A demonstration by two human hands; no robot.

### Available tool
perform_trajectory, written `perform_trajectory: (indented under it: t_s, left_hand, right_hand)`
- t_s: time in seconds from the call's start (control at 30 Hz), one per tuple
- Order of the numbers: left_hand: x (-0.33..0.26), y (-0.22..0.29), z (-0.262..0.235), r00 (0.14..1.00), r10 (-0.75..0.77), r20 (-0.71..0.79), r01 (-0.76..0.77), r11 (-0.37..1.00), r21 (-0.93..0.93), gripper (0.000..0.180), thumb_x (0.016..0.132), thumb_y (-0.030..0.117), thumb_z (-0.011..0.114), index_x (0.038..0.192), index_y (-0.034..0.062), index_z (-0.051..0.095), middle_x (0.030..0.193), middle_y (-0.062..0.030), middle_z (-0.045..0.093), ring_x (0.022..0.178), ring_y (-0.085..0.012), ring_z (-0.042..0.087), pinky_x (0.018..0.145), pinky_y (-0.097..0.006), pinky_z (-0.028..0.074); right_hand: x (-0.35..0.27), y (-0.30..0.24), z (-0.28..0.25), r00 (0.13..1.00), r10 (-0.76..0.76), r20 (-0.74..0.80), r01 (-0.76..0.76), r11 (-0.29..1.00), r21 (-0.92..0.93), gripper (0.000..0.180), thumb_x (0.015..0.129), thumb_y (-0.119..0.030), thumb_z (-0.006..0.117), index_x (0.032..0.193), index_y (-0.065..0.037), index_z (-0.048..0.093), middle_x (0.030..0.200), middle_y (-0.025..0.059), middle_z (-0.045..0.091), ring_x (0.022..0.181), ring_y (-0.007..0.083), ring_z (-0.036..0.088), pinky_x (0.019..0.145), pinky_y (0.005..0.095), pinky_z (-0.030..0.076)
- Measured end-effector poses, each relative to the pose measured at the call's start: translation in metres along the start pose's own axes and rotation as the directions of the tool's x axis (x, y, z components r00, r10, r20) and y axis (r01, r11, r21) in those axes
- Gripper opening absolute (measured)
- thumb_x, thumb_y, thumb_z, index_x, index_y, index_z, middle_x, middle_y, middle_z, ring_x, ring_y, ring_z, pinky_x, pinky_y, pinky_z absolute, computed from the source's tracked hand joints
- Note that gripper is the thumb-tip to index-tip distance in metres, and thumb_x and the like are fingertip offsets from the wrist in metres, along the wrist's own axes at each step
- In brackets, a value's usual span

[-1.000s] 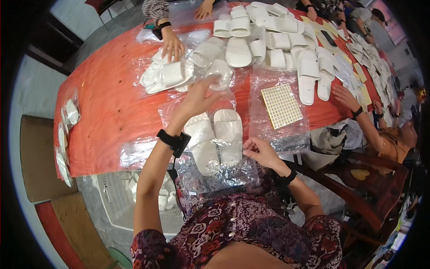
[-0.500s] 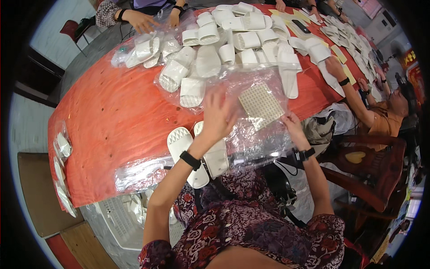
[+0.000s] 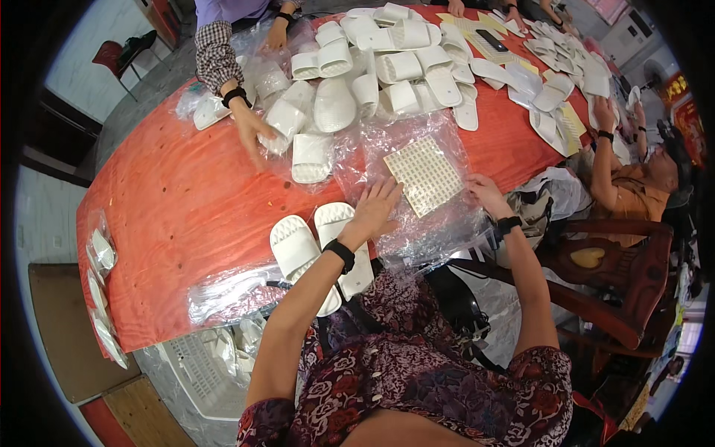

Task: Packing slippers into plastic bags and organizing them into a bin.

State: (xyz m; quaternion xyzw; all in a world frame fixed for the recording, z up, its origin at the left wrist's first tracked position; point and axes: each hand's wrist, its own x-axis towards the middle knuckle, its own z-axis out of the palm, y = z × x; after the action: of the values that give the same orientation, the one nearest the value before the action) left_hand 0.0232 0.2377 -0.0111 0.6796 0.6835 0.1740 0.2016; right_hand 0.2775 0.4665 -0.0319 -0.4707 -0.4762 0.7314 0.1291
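Looking down from the head camera, I see my left hand (image 3: pixel 377 206) spread flat, fingers wide, pressing on a sheet of clear plastic wrap (image 3: pixel 417 216) near the table's (image 3: pixel 171 216) front edge. My right hand (image 3: pixel 485 195) rests on the same plastic at its right side, fingers loosely curled; I cannot tell whether it pinches the film. Between the two hands, under the plastic, lies a pale square sheet of small stickers (image 3: pixel 426 174), turned at an angle. Just left of my left wrist sits a pair of white slippers (image 3: pixel 316 249), side by side, soles down, at the table edge. Farther off, a heap of white slippers (image 3: pixel 387 67) covers the red tabletop. A co-worker's hand (image 3: pixel 252 128) in a checked sleeve touches a wrapped slipper there. Another person sits at the right.
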Motion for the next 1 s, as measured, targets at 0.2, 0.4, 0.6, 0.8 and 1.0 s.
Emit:
perform_trajectory:
  t_s: [0.2, 0.4, 0.6, 0.8, 1.0]
  left_hand:
    - [0.002, 0.001, 0.003, 1.000, 0.016, 0.013, -0.016, 0.999, 0.044, 0.084, 0.069, 0.022, 0.072, 0.137, 0.0076, 0.025, 0.141, -0.0147, 0.027, 0.132, -0.0324, 0.023, 0.107, -0.045, 0.022]
    - [0.006, -0.003, 0.013, 0.999, 0.051, 0.005, -0.051, 0.999, 0.015, 0.084, 0.069, 0.020, 0.070, 0.138, 0.0079, 0.025, 0.143, -0.0149, 0.025, 0.132, -0.0336, 0.022, 0.107, -0.047, 0.022]
    - [0.011, -0.004, 0.022, 0.998, 0.026, 0.049, -0.029, 0.998, 0.059, 0.074, 0.069, 0.018, 0.069, 0.134, 0.0078, 0.034, 0.142, -0.0146, 0.027, 0.132, -0.0333, 0.021, 0.107, -0.046, 0.021]
    - [0.015, 0.000, 0.028, 0.997, 0.064, 0.038, -0.068, 0.990, 0.125, 0.073, 0.065, 0.012, 0.063, 0.133, 0.0088, 0.036, 0.138, -0.0140, 0.033, 0.131, -0.0313, 0.024, 0.106, -0.047, 0.022]
    - [0.025, 0.004, 0.028, 0.989, 0.134, 0.065, -0.139, 0.988, 0.071, 0.066, 0.068, 0.016, 0.064, 0.130, 0.0087, 0.041, 0.136, -0.0125, 0.037, 0.129, -0.0287, 0.029, 0.106, -0.041, 0.025]
  right_hand:
    - [0.013, -0.001, 0.021, 0.960, -0.278, -0.025, 0.175, 0.669, -0.722, 0.024, 0.075, -0.019, 0.069, 0.088, -0.001, 0.059, 0.074, 0.0082, 0.062, 0.063, 0.0142, 0.059, 0.055, 0.0269, 0.047]
    - [0.006, 0.000, 0.032, 0.855, -0.519, -0.010, 0.236, 0.405, -0.883, 0.025, 0.069, -0.013, 0.070, 0.087, 0.001, 0.060, 0.072, 0.0118, 0.062, 0.058, 0.0217, 0.060, 0.055, 0.0340, 0.046]
    - [-0.010, -0.015, 0.027, 0.482, -0.829, -0.285, 0.290, 0.458, -0.840, 0.019, 0.084, -0.015, 0.059, 0.089, -0.001, 0.046, 0.073, 0.0080, 0.054, 0.066, 0.0196, 0.053, 0.062, 0.0328, 0.043]
    - [-0.098, -0.079, 0.084, 0.059, -0.957, -0.283, 0.657, 0.251, -0.711, 0.008, 0.092, -0.009, 0.047, 0.094, -0.002, 0.043, 0.089, 0.0060, 0.048, 0.083, 0.0140, 0.046, 0.075, 0.0272, 0.039]
    - [-0.107, -0.050, 0.108, 0.504, -0.831, -0.237, 0.696, 0.553, -0.458, 0.004, 0.089, -0.004, 0.047, 0.093, -0.006, 0.047, 0.082, -0.0015, 0.044, 0.074, 0.0057, 0.041, 0.067, 0.0191, 0.035]
